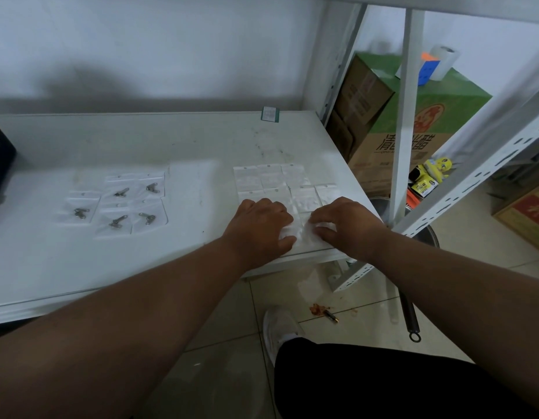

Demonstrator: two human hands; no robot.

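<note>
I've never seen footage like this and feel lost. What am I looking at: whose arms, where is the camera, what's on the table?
There is no machine: these are a person's two bare arms, filmed by one wide camera worn on the head, looking down. On the white table lie empty clear bags at the right and, further left, bags with small metal parts. The left hand and the right hand both pinch one clear bag at the table's near edge.

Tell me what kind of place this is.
Probably a packing storeroom: slotted metal shelving, stacked cartons, and bagged metal parts on the white table, where the left hand and right hand pinch an empty bag.
</note>
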